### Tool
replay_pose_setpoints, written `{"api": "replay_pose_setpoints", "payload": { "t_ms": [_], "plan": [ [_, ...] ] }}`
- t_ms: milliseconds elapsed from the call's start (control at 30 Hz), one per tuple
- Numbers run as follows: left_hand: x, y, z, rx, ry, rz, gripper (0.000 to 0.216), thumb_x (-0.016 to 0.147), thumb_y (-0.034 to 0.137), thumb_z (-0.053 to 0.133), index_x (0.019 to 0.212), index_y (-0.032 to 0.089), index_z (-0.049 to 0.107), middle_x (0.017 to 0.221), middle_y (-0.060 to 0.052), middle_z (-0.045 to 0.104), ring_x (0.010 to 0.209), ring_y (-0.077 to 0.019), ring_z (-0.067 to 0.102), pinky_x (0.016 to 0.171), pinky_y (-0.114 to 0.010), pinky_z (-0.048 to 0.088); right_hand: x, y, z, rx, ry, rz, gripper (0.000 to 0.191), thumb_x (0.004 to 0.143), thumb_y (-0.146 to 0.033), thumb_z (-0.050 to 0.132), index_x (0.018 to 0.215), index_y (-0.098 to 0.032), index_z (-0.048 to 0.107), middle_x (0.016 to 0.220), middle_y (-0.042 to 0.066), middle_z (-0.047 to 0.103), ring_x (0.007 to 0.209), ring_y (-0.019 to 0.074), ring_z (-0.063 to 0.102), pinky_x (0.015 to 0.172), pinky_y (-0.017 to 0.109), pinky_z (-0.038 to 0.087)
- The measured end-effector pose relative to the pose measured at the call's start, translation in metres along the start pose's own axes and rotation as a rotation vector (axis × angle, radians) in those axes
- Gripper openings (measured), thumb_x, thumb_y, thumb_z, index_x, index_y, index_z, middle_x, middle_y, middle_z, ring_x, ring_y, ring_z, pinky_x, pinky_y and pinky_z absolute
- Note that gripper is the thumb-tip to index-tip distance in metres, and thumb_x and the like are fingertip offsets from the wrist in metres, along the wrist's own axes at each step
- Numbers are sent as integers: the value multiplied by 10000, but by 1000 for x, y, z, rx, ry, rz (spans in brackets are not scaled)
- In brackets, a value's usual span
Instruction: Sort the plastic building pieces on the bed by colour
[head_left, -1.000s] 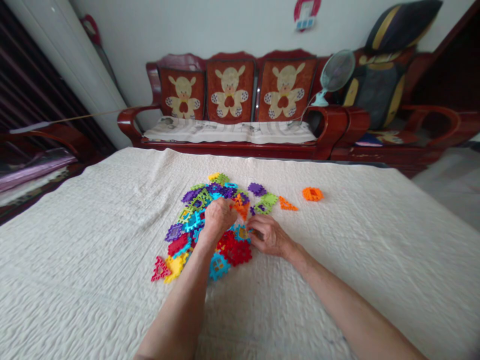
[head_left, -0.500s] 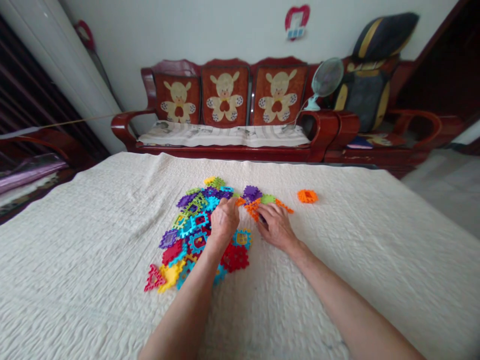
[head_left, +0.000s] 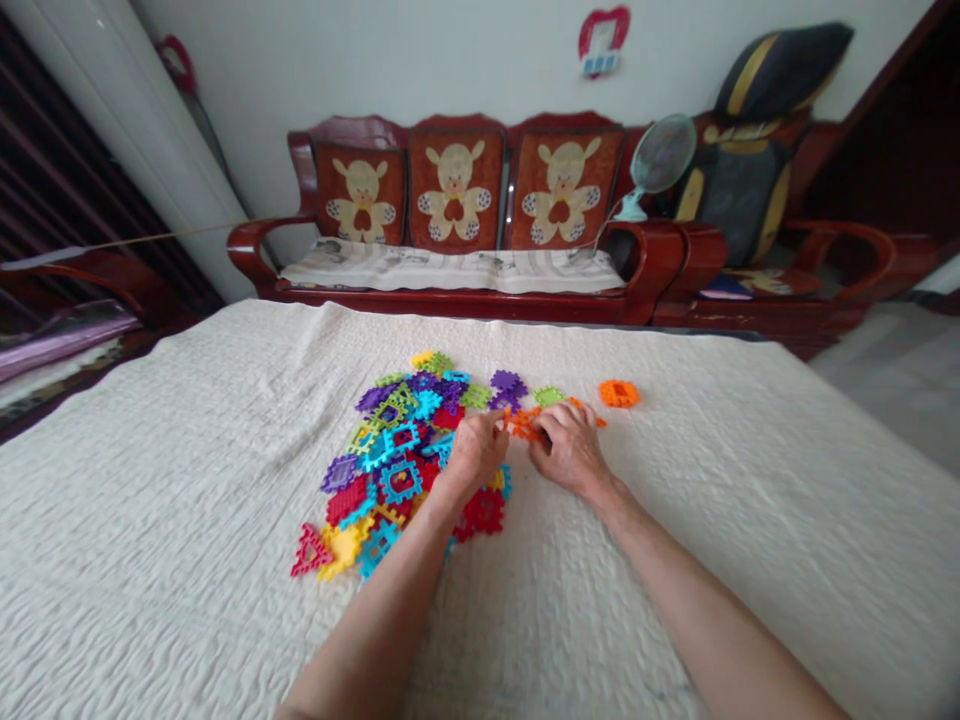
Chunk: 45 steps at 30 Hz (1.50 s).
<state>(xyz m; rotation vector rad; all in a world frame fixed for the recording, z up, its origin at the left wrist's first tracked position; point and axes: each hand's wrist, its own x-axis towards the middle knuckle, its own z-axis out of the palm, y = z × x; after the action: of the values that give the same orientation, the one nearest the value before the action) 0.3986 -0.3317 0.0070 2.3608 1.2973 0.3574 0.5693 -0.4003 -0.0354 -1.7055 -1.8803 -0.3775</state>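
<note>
Orange toothed plastic building pieces (head_left: 523,424) lie between my two hands. My left hand (head_left: 477,450) has its fingertips pinched on the left end of this orange part, over the right side of a colourful pile (head_left: 400,480). My right hand (head_left: 571,450) curls its fingers round the right end of the orange pieces, partly hiding them. Just beyond the hands lie purple pieces (head_left: 508,385) and a light green piece (head_left: 550,396). A separate orange piece (head_left: 619,393) rests farther to the right.
A cream quilted cloth (head_left: 187,480) covers the table. At the left edge of the pile are a red triangular piece (head_left: 310,551) and a yellow piece (head_left: 346,546). Behind stand a wooden sofa (head_left: 450,300) and a small fan (head_left: 660,155).
Both hands have shifted to the right and slightly nearer. The orange pieces have moved away from the purple and green ones, and my left hand has come closer to my right.
</note>
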Motion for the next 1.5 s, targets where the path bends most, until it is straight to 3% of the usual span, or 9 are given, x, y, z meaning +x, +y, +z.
{"api": "replay_pose_setpoints", "payload": {
  "t_ms": [200, 400, 500, 633, 733, 933, 1067, 1333, 1500],
  "plan": [
    [-16, 8, -16, 101, -2, 35, 347, 987, 280, 418, 1001, 170, 747, 972, -93, 733, 890, -186, 687, 785, -265, 492, 2, 5, 1, 50, 61, 21, 196, 812, -111, 540, 919, -212, 669, 975, 82, 710, 996, 255, 597, 923, 421, 382],
    [-54, 8, 3, 240, -117, 341, 313, 901, 403, 617, 1134, 209, 696, 1186, -112, 671, 1167, -289, 594, 996, -418, 479, -1, 25, 9, 89, 122, 92, 226, 778, -91, 542, 915, -214, 673, 996, 64, 736, 1009, 241, 613, 925, 397, 396],
    [-61, -5, 6, 283, -122, 388, 378, 866, 413, 663, 1186, 212, 659, 1289, -118, 618, 1243, -319, 536, 1033, -465, 454, -2, 25, 10, 128, 129, 50, 210, 819, -108, 536, 929, -214, 679, 1001, 62, 745, 1010, 236, 628, 955, 401, 404],
    [-53, -30, -2, 245, -66, 357, 522, 864, 381, 677, 1344, 215, 555, 1304, -112, 602, 1239, -290, 539, 1057, -445, 436, -1, 23, 12, 139, 126, 26, 199, 841, -119, 528, 916, -212, 688, 983, 69, 749, 993, 237, 644, 952, 400, 426],
    [-45, -35, -8, 268, 0, 254, 380, 899, 327, 631, 1259, 210, 598, 1257, -110, 616, 1190, -276, 569, 1024, -428, 450, 0, 24, 14, 142, 115, 42, 216, 840, -114, 521, 924, -206, 697, 979, 74, 749, 991, 240, 649, 936, 400, 436],
    [-35, 8, 4, 249, 99, 161, 210, 951, 165, 486, 1076, 171, 655, 1171, -116, 654, 1108, -250, 608, 988, -398, 471, 1, 19, 13, 165, 85, -24, 287, 895, -150, 503, 1100, -182, 702, 1135, 106, 738, 1107, 260, 625, 1008, 428, 417],
    [-20, 32, 28, 169, 110, 77, 291, 949, 118, 438, 1170, 125, 628, 1159, -141, 660, 1057, -242, 629, 953, -363, 488, 1, 15, 12, 185, 4, -106, 330, 942, -210, 503, 1228, -189, 665, 1259, 113, 704, 1208, 274, 580, 1058, 458, 379],
    [-7, 17, 51, 105, 173, 35, 254, 961, 175, 468, 1142, 174, 646, 1150, -115, 666, 1029, -224, 637, 915, -333, 490, -1, 11, 17, 241, -2, -38, 263, 881, -149, 533, 1075, -205, 701, 1051, 85, 756, 1046, 251, 641, 966, 428, 436],
    [-3, 7, 52, 108, 205, 107, 212, 942, 197, 488, 1050, 179, 670, 1064, -100, 686, 983, -221, 635, 888, -321, 480, 0, 29, 7, 212, 141, 124, 225, 908, -170, 492, 988, -215, 698, 942, 65, 753, 924, 222, 667, 908, 371, 484]
  ]
}}
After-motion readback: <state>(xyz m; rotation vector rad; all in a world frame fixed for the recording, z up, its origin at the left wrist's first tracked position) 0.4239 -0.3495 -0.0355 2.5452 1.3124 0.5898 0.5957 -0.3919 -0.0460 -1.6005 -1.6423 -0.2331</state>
